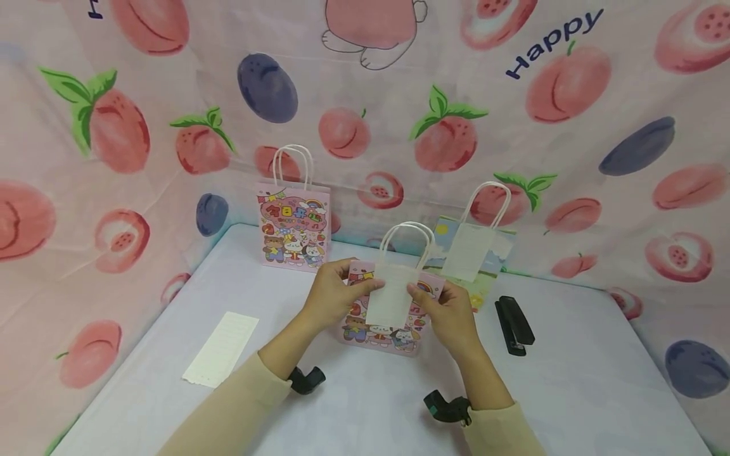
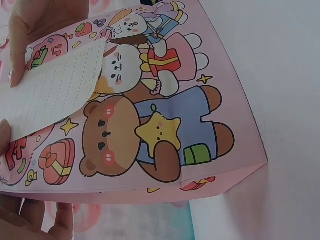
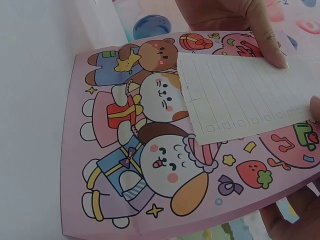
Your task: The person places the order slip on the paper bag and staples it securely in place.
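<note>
Both hands hold a pink paper gift bag (image 1: 379, 345) with cartoon animals and white twisted handles, tilted over the table. A lined paper slip (image 1: 389, 304) with a row of small checkboxes lies against its front, below the handles. My left hand (image 1: 333, 292) grips the bag's left side, thumb pressing the slip's left edge. On the other side my right hand (image 1: 453, 313) grips the bag, its thumb at the slip's right edge. In the left wrist view the slip (image 2: 60, 90) overlaps the printed animals, near the bear. The right wrist view shows the slip's torn end (image 3: 192, 105).
A similar pink bag (image 1: 294, 228) stands at the back left. Behind my right hand is a green-and-blue bag (image 1: 485, 288) with a white slip (image 1: 469, 253) on its front. A black stapler (image 1: 514, 326) lies at right, another paper slip (image 1: 222, 348) at left.
</note>
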Demonstrator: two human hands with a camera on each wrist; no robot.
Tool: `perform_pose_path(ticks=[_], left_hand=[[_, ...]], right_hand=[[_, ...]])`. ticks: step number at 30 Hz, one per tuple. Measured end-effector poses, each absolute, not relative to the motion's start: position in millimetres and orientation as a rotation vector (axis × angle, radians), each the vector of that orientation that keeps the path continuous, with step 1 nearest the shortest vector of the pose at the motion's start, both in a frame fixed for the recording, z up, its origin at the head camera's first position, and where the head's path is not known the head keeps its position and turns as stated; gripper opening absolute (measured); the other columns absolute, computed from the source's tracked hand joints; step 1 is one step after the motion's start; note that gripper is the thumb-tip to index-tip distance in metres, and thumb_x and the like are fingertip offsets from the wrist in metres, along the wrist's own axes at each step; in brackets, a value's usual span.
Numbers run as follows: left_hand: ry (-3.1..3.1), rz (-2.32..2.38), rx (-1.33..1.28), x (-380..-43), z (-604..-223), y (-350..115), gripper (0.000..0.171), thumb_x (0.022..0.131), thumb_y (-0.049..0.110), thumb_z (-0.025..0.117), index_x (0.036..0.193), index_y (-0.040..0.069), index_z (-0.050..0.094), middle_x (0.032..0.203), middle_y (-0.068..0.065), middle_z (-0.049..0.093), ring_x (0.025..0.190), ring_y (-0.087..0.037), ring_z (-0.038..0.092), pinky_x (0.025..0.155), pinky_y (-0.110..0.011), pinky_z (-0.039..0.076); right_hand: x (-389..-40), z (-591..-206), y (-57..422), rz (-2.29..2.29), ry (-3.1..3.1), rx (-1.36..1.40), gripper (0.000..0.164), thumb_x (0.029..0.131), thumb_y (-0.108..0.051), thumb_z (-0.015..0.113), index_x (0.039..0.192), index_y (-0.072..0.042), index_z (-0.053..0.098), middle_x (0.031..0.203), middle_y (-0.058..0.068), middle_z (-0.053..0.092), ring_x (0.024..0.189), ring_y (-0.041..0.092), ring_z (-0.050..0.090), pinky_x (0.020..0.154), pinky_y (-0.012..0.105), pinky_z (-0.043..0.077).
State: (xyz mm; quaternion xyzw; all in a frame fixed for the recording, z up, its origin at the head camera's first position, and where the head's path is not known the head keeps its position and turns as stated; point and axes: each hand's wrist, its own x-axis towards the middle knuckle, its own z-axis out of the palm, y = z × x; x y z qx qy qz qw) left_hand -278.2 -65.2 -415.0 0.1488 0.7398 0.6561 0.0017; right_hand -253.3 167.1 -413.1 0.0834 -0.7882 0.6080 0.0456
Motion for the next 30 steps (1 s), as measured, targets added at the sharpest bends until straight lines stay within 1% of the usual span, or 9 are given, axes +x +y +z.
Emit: perform_pose_path(ticks=[7, 11, 16, 21, 27, 30], left_hand=[[2.317, 2.045, 0.482, -277.7, -414.9, -66.6, 0.024, 0.091, 0.028, 0.082, 0.11, 0.015, 0.077, 0.102, -0.005, 0.081, 0.082, -0.02, 0.079, 0.072, -0.036, 0.065], [2.307, 2.032, 0.509, -278.0, -414.5, -68.6, 0.023, 0.092, 0.028, 0.08, 0.11, 0.015, 0.077, 0.101, -0.005, 0.081, 0.082, -0.02, 0.079, 0.071, -0.036, 0.065], [2.316, 1.996, 0.533, -279.6, -414.4, -72.2, 0.02, 0.093, 0.025, 0.079, 0.108, 0.012, 0.077, 0.098, -0.007, 0.08, 0.08, -0.022, 0.077, 0.069, -0.037, 0.065], [2.323, 1.984, 0.539, -280.9, -414.2, -73.0, 0.02, 0.093, 0.024, 0.079, 0.108, 0.01, 0.077, 0.097, -0.007, 0.08, 0.078, -0.02, 0.077, 0.068, -0.037, 0.065], [2.303, 1.996, 0.567, -280.7, -415.9, -72.7, 0.021, 0.095, 0.024, 0.078, 0.11, 0.01, 0.077, 0.098, -0.008, 0.08, 0.08, -0.022, 0.078, 0.069, -0.037, 0.065], [2.277, 1.985, 0.598, -280.5, -417.2, -72.8, 0.024, 0.097, 0.025, 0.075, 0.115, 0.01, 0.076, 0.102, -0.009, 0.08, 0.083, -0.021, 0.078, 0.071, -0.037, 0.065]], right_hand=[[-253.0, -413.6, 166.7, 1.836, -2.405, 0.262, 0.031, 0.099, -0.023, 0.072, 0.123, -0.004, 0.072, 0.114, 0.018, 0.077, 0.088, 0.012, 0.077, 0.078, 0.029, 0.063], [-252.3, -413.1, 165.5, 1.833, -2.4, 0.257, 0.03, 0.099, -0.023, 0.072, 0.123, -0.005, 0.072, 0.113, 0.017, 0.077, 0.088, 0.012, 0.077, 0.078, 0.028, 0.063], [-252.3, -413.1, 163.7, 1.838, -2.392, 0.253, 0.03, 0.099, -0.022, 0.072, 0.122, -0.003, 0.072, 0.113, 0.019, 0.077, 0.087, 0.011, 0.077, 0.077, 0.028, 0.063], [-252.6, -413.1, 163.1, 1.833, -2.391, 0.261, 0.03, 0.099, -0.022, 0.072, 0.122, -0.003, 0.072, 0.113, 0.019, 0.077, 0.087, 0.011, 0.076, 0.077, 0.027, 0.063], [-252.3, -412.9, 163.3, 1.831, -2.402, 0.244, 0.031, 0.099, -0.023, 0.072, 0.124, -0.004, 0.072, 0.115, 0.016, 0.077, 0.09, 0.01, 0.077, 0.079, 0.027, 0.063], [-251.9, -413.2, 163.1, 1.83, -2.404, 0.226, 0.031, 0.099, -0.024, 0.072, 0.124, -0.004, 0.072, 0.115, 0.015, 0.077, 0.09, 0.01, 0.077, 0.08, 0.027, 0.063]])
